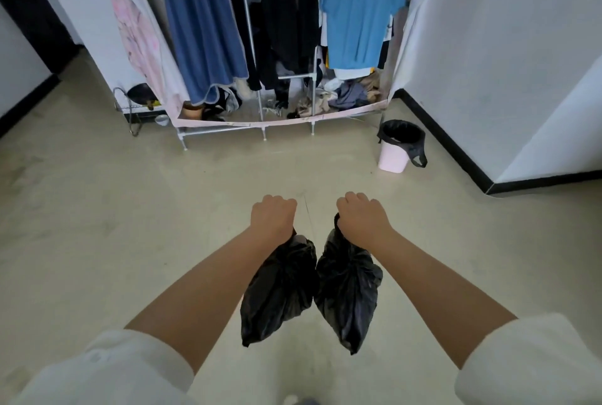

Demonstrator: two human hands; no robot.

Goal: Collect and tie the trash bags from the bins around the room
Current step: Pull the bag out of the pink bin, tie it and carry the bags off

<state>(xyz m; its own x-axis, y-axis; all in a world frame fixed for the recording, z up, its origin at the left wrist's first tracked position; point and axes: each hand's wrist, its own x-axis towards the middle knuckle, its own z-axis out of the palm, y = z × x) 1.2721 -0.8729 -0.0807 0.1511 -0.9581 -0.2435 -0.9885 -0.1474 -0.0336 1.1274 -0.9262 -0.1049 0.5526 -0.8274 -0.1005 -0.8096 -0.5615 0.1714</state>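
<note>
Left hand [273, 215] and right hand [361, 217] each grip a tied bag [280, 287]; next comes freeing a hand for the lined bin [398, 150] by the wall.

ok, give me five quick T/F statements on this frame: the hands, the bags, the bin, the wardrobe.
1. Each hand grips a black trash bag: left hand, right hand. True.
2. The left bag and right bag rest on the floor. False: both hang in the air below the fists.
3. The pink bin has a black liner in it. True.
4. The bin stands left of the wardrobe. False: it stands at the wardrobe's right end, near the wall.
5. A light blue T-shirt hangs on the right side of the wardrobe. True.
</note>
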